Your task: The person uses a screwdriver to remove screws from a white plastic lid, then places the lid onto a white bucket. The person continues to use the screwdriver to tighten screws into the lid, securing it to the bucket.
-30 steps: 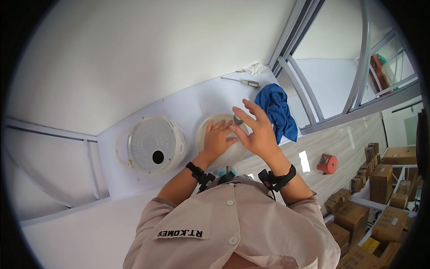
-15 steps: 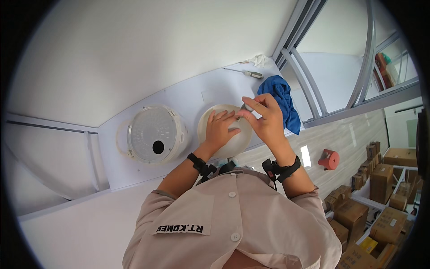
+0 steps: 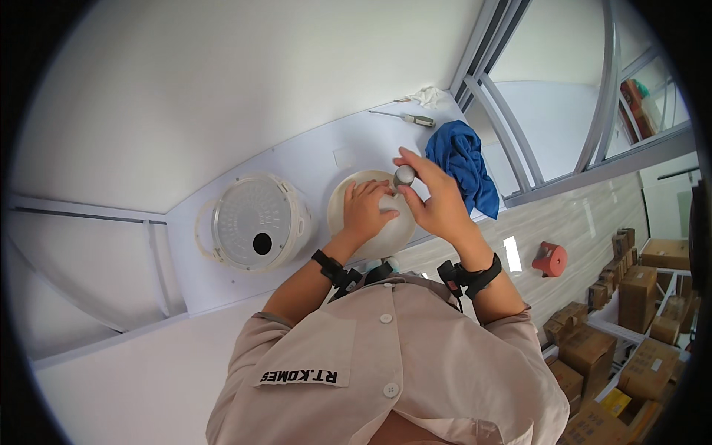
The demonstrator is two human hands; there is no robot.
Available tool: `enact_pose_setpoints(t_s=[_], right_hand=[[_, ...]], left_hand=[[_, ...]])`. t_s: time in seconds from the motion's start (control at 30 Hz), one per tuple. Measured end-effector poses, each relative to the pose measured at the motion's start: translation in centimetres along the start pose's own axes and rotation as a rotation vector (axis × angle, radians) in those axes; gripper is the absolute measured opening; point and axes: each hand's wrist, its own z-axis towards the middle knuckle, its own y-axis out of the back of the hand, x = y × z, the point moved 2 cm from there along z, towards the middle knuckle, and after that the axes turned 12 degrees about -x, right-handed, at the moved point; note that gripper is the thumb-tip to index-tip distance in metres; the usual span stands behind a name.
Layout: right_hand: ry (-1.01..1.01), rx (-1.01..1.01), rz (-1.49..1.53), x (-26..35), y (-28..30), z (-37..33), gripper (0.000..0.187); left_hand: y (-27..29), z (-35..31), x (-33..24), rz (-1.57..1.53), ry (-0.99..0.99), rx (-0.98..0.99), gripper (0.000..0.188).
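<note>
A round cream-white piece (image 3: 386,237), shaped like a shallow lid or bowl, lies on the table before me. My left hand (image 3: 363,211) rests flat on it, fingers spread and fingertips near its middle. My right hand (image 3: 434,196) has a screwdriver (image 3: 404,176) between thumb and fingers, its grey rounded handle seen nearly end-on. The index finger is stretched past the handle. The tip is hidden by my fingers, close to the left fingertips. To the left stands a white rice-cooker-like body (image 3: 256,222), turned with its vented round face up and a carrying handle at its side.
Another screwdriver (image 3: 419,120) lies at the back, near a crumpled white tissue (image 3: 428,96). A blue cloth (image 3: 463,163) is bunched at the table's right end, beside a grey metal frame (image 3: 512,133). A red stool (image 3: 550,259) and cardboard boxes (image 3: 638,297) stand on the right.
My right fingers have opened wider around the handle, and its grey end now shows more fully. The left hand stays on the cream-white piece, almost unmoved.
</note>
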Motion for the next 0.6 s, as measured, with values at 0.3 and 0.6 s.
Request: enact_pose_setpoints(t_s=[0.3, 0.6], right_hand=[[0.043, 0.101, -0.412, -0.4, 0.6, 0.1, 0.058], [0.339, -0.071, -0.384, 1.2, 0.4, 0.8, 0.051]], left_hand=[[-0.2, 0.0, 0.2, 0.006, -0.014, -0.008, 0.049], [-0.5, 0.1, 0.3, 0.021, -0.002, 0.012, 0.049]])
